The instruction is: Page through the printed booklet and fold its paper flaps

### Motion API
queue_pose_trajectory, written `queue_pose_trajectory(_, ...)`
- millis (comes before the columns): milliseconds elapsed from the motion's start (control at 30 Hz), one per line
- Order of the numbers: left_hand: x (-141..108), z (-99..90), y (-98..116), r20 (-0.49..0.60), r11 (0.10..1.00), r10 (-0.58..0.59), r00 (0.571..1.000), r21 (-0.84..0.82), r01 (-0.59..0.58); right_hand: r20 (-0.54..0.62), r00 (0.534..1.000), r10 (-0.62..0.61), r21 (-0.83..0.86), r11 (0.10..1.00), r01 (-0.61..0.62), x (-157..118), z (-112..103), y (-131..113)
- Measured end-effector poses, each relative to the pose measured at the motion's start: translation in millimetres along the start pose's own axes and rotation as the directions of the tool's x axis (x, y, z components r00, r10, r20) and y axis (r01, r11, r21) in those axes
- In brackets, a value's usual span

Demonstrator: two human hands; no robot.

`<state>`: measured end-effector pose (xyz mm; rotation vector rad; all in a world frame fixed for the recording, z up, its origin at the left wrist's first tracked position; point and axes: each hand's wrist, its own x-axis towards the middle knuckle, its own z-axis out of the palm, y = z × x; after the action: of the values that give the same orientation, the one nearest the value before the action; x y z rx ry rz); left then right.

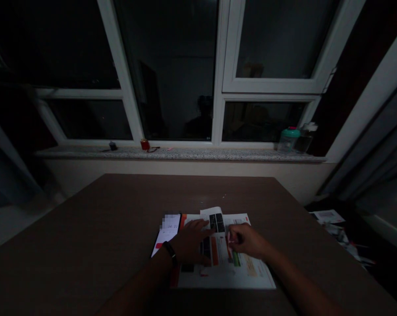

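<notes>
A printed magazine or booklet lies on the brown table in front of me, with a narrower printed paper on top whose far end curls up. My left hand rests flat over its left part, fingers spread, a dark band on the wrist. On the right part, my right hand is closed around a small pinkish object, held close to the page. Dim light and the fingers hide its exact kind. A phone with a lit screen lies beside the left hand, partly under the booklet's edge or next to it; I cannot tell which.
The brown table reaches toward a granite windowsill. On the sill stand a small red container, a teal-lidded bottle and a clear bottle. Papers lie below the table's right edge.
</notes>
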<state>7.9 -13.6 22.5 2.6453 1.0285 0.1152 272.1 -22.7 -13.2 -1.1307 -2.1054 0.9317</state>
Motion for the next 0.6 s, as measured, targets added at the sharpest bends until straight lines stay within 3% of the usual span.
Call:
queue_pose_trajectory(167, 0, 0.5, -1, -0.006, 1.0, 0.006, 1.0, 0.017, -0.006, -0.167, 0.986, 0.009, -0.118, 0.993, -0.029, 12, 2, 2)
queue_pose_trajectory(333, 1, -1.4, 3, -0.007, 1.0, 0.005, 1.0, 0.023, -0.005, -0.198, 0.98, -0.011, -0.121, 0.993, -0.013, 15, 2, 5)
queue_pose_trajectory(433, 2, -3.0, 5, -0.017, 0.994, 0.106, 0.994, 0.021, -0.106, -0.192, 0.981, -0.021, -0.098, 0.995, 0.003, 14, 2, 5)
queue_pose_trajectory(600, 1, -4.0, 9, 0.055, 0.956, 0.293, 0.955, -0.034, -0.292, -0.197, 0.98, 0.002, -0.092, 0.996, -0.021, 14, 3, 7)
